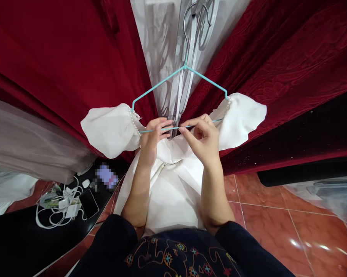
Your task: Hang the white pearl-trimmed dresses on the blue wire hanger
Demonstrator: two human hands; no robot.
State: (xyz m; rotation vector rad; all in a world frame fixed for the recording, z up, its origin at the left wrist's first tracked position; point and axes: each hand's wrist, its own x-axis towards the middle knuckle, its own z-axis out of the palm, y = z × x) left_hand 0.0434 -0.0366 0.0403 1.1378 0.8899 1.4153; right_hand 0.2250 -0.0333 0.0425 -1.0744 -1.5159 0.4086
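A white dress (pixel 173 192) with puffed sleeves and pearl-beaded edges hangs on a light-blue hanger (pixel 159 84). The hanger's lower bar runs across the neckline, between the two sleeves. At the left part of this bar is my left hand (pixel 152 140), its fingers spread beside and around the bar. My right hand (pixel 202 136) pinches near the middle of the bar with thumb and index finger; a tiny thing may be between the fingertips, too small to name. The hanger's metal hook reaches up to a metal stand.
Red curtains (pixel 60 50) flank a metal stand (pixel 181 88). At the lower left, a black table (pixel 14 242) bears white cables (pixel 54 215), a dark phone (pixel 89 204) and a blurred lit item. Sheer fabric hangs at the left. Red floor tiles (pixel 266 227) show at the lower right.
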